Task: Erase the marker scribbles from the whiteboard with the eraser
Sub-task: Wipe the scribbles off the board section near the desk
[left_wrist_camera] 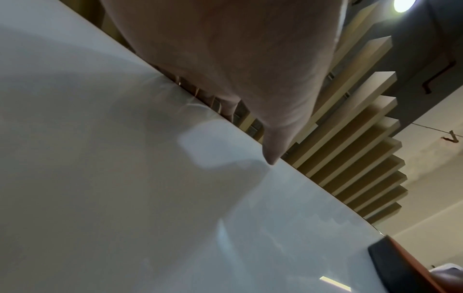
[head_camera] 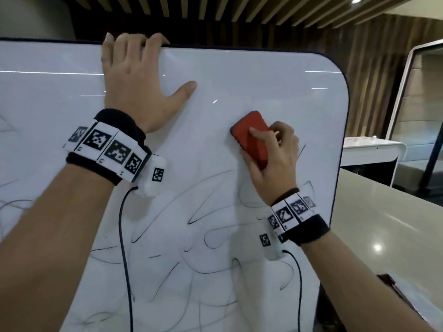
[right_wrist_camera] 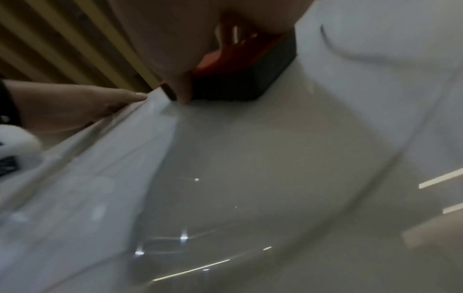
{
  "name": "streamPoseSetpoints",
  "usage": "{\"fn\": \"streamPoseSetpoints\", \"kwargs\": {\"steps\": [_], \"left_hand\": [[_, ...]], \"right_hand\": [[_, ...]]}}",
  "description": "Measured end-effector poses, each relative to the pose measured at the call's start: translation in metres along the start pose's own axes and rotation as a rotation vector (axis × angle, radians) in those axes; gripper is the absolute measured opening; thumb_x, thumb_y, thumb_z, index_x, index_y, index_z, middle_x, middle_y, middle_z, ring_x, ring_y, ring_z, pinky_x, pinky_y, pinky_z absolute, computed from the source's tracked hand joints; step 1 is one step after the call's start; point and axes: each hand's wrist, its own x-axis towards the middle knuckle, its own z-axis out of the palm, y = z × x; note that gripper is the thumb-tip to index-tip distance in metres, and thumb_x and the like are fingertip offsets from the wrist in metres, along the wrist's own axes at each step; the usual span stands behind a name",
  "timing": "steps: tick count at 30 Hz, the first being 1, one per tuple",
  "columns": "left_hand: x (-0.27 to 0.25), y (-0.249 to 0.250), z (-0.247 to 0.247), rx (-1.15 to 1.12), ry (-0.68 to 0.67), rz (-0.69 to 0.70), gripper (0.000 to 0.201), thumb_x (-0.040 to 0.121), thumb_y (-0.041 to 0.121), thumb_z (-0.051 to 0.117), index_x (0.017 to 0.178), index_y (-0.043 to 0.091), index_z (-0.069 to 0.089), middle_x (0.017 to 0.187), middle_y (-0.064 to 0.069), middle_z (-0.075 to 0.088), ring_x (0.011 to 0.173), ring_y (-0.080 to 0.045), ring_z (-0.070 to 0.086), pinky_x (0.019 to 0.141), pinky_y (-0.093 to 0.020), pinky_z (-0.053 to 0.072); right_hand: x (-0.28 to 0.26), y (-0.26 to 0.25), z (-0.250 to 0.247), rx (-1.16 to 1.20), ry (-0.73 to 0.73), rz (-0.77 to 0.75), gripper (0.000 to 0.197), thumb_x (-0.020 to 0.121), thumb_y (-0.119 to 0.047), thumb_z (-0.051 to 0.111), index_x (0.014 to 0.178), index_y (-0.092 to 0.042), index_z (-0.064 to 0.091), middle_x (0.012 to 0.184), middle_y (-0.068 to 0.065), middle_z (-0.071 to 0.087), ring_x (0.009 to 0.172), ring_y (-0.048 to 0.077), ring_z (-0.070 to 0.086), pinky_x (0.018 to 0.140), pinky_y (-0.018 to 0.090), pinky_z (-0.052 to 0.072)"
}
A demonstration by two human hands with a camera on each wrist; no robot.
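Note:
A white whiteboard (head_camera: 251,80) with a dark rim stands upright in front of me. Black marker scribbles (head_camera: 203,231) cover its lower half; the upper part around the hands is bare. My right hand (head_camera: 271,154) grips a red eraser (head_camera: 249,137) with a black felt base and holds it flat against the board, right of centre. The eraser (right_wrist_camera: 240,79) shows in the right wrist view, felt side on the board. My left hand (head_camera: 136,80) lies on the board, its fingers curled over the top edge, thumb spread out. The eraser's corner (left_wrist_camera: 400,263) shows at the lower right of the left wrist view.
A long pale counter (head_camera: 383,224) runs along the right of the board. A white table (head_camera: 369,149) stands farther back on the right. Cables (head_camera: 124,236) hang from both wrist cameras in front of the board. Wooden slats line the ceiling.

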Motion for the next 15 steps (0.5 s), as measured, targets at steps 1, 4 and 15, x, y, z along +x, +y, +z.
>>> {"fn": "streamPoseSetpoints", "kwargs": {"steps": [1,4,15], "left_hand": [[0.0,0.0,0.0,-0.001,0.002,-0.003,0.082,0.087,0.076,0.047,0.141,0.014,0.048,0.137,-0.016,0.052,0.14,-0.035,0.04,0.129,-0.05,0.007],[0.0,0.001,-0.001,0.0,0.004,-0.008,0.084,0.086,0.076,0.045,0.142,0.013,0.047,0.138,-0.017,0.051,0.14,-0.036,0.04,0.129,-0.051,0.008],[-0.001,0.0,0.005,0.027,0.024,-0.009,0.082,0.09,0.073,0.047,0.144,0.012,0.046,0.139,-0.019,0.049,0.142,-0.038,0.038,0.129,-0.052,0.008]], "right_hand": [[0.008,0.008,-0.007,-0.01,-0.032,-0.033,0.036,0.087,-0.025,0.077,0.12,-0.017,0.066,0.125,0.016,0.05,0.105,0.028,0.048,0.096,0.033,0.033],[0.061,0.043,-0.031,-0.005,0.138,0.091,0.042,0.085,-0.029,0.074,0.123,-0.015,0.064,0.126,0.018,0.05,0.11,0.032,0.05,0.101,0.043,0.041],[-0.034,0.021,-0.011,0.065,-0.107,-0.055,0.038,0.083,-0.024,0.078,0.119,-0.024,0.064,0.125,0.016,0.051,0.106,0.032,0.05,0.098,0.04,0.04]]}}
